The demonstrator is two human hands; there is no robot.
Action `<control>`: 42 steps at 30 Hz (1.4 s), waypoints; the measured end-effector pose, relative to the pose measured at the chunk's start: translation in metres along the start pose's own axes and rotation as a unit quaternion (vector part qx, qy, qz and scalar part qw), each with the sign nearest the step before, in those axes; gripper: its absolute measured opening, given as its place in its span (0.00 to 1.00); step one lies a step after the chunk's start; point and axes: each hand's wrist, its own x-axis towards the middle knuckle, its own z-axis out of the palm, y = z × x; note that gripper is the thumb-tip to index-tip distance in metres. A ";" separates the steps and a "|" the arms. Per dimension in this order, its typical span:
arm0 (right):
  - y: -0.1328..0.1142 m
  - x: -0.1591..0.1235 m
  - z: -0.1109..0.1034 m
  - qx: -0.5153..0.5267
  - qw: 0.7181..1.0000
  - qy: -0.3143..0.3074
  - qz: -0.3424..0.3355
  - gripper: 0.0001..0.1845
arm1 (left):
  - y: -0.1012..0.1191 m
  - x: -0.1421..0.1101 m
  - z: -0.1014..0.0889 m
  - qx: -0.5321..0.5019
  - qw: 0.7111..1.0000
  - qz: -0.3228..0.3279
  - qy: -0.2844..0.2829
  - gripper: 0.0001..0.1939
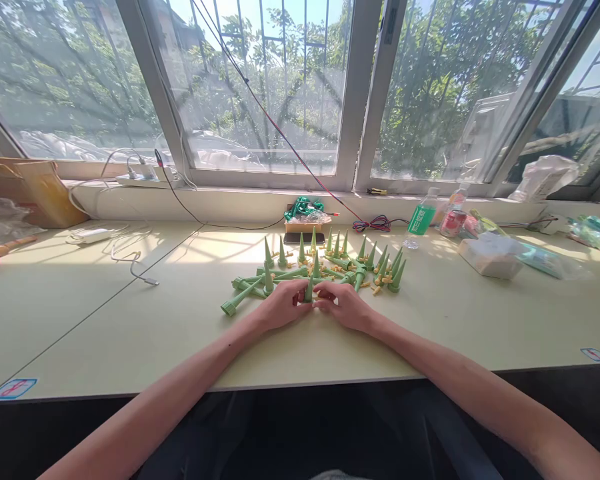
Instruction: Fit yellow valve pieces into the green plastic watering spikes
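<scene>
A green cone-shaped plastic spike [309, 291] stands point up near the front middle of the desk, between my two hands. My left hand [284, 305] is closed around its left side. At its right, my right hand [346, 305] has thumb and fingers pinched close to the base; whatever they grip is too small or hidden to make out. Just beyond my hands, several more green spikes [396, 277] stand upright and others [240, 300] lie on their sides. Small yellow plastic pieces [377, 289] are scattered among them.
Behind the spikes sit a dark phone [304, 238] and a small box with green cord [305, 212]. To the right are a green-labelled bottle [422, 219], a red can [453, 223] and a white tissue pack [489, 256]. A white cable [135, 263] and cardboard box [45, 193] lie left.
</scene>
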 end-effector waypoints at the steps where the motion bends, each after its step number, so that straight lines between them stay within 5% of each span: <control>1: 0.000 0.000 0.000 0.000 1.000 -0.001 0.000 0.08 | -0.001 0.000 0.001 0.002 1.000 0.002 0.002 0.13; 13: -0.002 0.001 0.000 0.003 1.000 0.002 0.000 0.06 | -0.001 0.001 0.001 0.001 1.000 -0.008 0.010 0.12; 23: -0.002 0.002 -0.001 0.003 0.998 0.061 0.015 0.05 | -0.002 0.002 -0.001 -0.020 0.999 -0.029 -0.011 0.11; 42: 0.001 0.000 0.002 0.041 0.999 0.035 -0.001 0.04 | 0.002 -0.002 -0.006 -0.020 0.999 0.003 -0.029 0.10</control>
